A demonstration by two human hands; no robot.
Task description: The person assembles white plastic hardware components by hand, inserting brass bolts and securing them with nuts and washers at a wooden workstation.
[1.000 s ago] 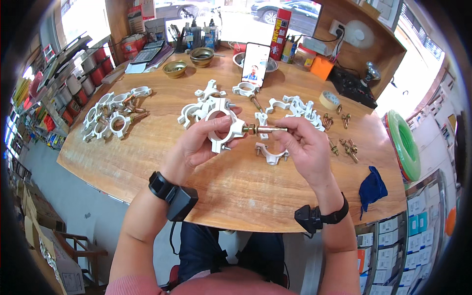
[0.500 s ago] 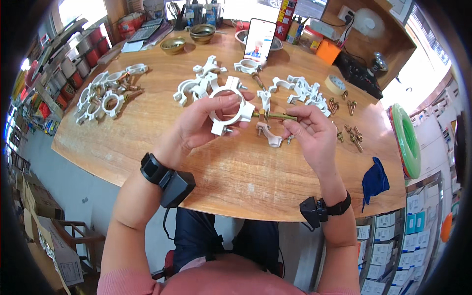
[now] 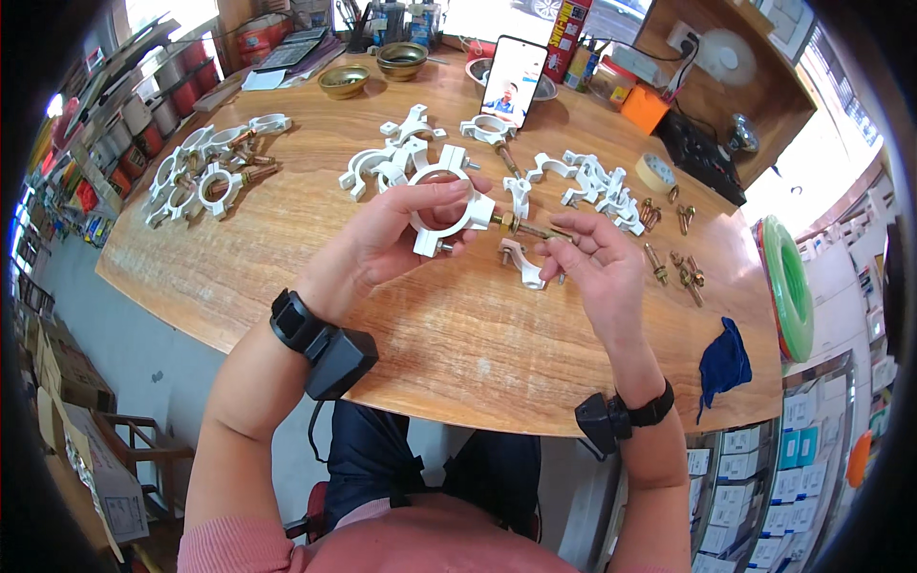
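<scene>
My left hand [image 3: 382, 229] holds a white pipe clamp [image 3: 479, 212] upright above the table, thumb on its ring and fingers behind. Small screws stick out at the clamp's top and bottom tabs. From its right side a brass-coloured expansion bolt [image 3: 526, 228] points to the right. The thumb and forefinger of my right hand [image 3: 604, 277] close around the bolt's far end. Below the bolt lies a half clamp [image 3: 523, 269], partly behind my right fingertips. Another white clamp piece [image 3: 518, 195] rests just beyond the bolt.
At the left lie ring clamps [image 3: 220, 191] with bolts. More clamp halves [image 3: 602, 186] sit right of centre, near loose bolts [image 3: 690, 279] and a tape roll [image 3: 655, 173]. A phone [image 3: 509, 84] stands at the back. A blue cloth [image 3: 726, 358] lies near the right edge.
My right fingers have shifted slightly on the bolt's end, the other fingers more curled. The left hand keeps the clamp in nearly the same place. The whole view has tilted a little.
</scene>
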